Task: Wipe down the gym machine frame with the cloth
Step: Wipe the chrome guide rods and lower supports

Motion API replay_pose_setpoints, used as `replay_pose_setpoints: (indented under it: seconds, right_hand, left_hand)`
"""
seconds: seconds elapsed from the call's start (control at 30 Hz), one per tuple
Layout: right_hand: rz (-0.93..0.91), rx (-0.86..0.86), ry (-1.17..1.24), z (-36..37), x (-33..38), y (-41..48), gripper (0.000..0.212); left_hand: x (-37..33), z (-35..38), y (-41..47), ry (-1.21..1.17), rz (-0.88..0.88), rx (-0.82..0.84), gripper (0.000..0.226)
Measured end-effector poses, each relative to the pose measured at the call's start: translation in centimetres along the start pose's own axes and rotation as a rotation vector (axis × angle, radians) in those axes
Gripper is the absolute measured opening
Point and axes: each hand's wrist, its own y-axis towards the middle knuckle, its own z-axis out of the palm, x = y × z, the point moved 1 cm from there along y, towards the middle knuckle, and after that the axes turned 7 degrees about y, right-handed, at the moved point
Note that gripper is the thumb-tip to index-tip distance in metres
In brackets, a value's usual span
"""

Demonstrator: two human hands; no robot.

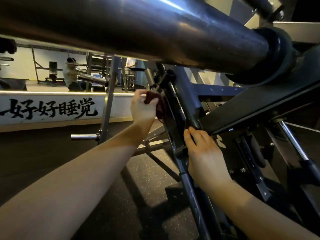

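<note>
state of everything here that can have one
cloth: bunched, pressed against the frame bar
left hand: gripping the cloth
right hand: on the frame bar, grip hidden
chrome peg: no plates loaded
</note>
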Motion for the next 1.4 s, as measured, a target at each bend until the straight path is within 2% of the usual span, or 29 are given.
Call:
replay_pose_setpoints:
  seconds: [0.1,0.23,0.33,0.47,0.5,0.53,0.63,0.73,0.83,0.93,1.0,1.07,1.13,1.23,1.33,1.4]
  right_hand:
    - [0.003,0.063,0.018,-0.5,-0.3,0.1,0.062]
    - [0.033,0.091,0.008,-0.5,0.0,0.1,0.067]
    - [0.046,0.095,0.037,-0.7,0.2,0.2,0.068]
    - [0.033,0.106,0.017,-1.5,0.0,0.1,0.065]
    - [0.026,0.103,0.029,-1.9,0.0,0.1,0.064]
    - [0.022,0.119,0.053,-2.3,-0.1,0.2,0.064]
    - [0.013,0.186,0.133,-3.3,-0.4,0.2,0.063]
    - [0.041,0.153,0.163,-4.3,-0.7,-3.1,0.057]
    - [0.091,0.127,0.125,-4.1,-1.7,-8.6,0.054]
    - [0.094,0.130,0.071,-2.9,-2.6,-10.9,0.054]
    - [0.126,0.099,0.088,-2.3,-2.9,-10.7,0.055]
    - [0.197,0.068,0.133,-2.0,-3.0,-10.1,0.055]
    - [0.227,0.057,0.157,-1.7,-3.3,-10.1,0.055]
    - [0.205,0.061,0.191,-1.2,-4.0,-10.6,0.056]
    - [0.206,0.068,0.215,-0.7,-4.5,-11.0,0.062]
    - [0.218,0.077,0.231,-0.4,-4.5,-11.1,0.064]
  left_hand:
    - [0.5,2.3,-1.1,0.123,0.127,-0.021,0.020]
    - [2.6,1.3,-5.9,0.273,0.242,0.101,0.021]
    - [3.5,0.3,-10.5,0.241,0.136,0.283,0.021]
    - [3.5,-2.1,-12.0,0.497,-0.050,0.592,0.021]
    - [3.5,-2.5,-12.3,0.513,-0.108,0.590,0.021]
    - [3.7,-2.6,-12.7,0.484,-0.146,0.519,0.023]
    - [4.0,-1.8,-14.8,0.252,-0.197,0.226,0.027]
    - [4.8,0.5,-16.9,0.074,-0.198,0.126,0.021]
    - [5.8,2.6,-18.5,0.066,-0.172,0.051,0.018]
    - [6.9,2.8,-19.2,0.214,-0.050,0.065,0.022]
    - [7.2,2.0,-19.0,0.346,0.041,0.175,0.024]
    - [6.5,0.9,-18.1,0.436,0.030,0.284,0.019]
    - [5.4,0.5,-16.7,0.414,-0.038,0.295,0.023]
    - [4.6,1.4,-16.2,0.312,-0.062,0.212,0.028]
    - [5.6,2.1,-18.6,0.400,0.011,0.201,0.024]
    - [6.3,1.6,-18.9,0.478,0.092,0.297,0.021]
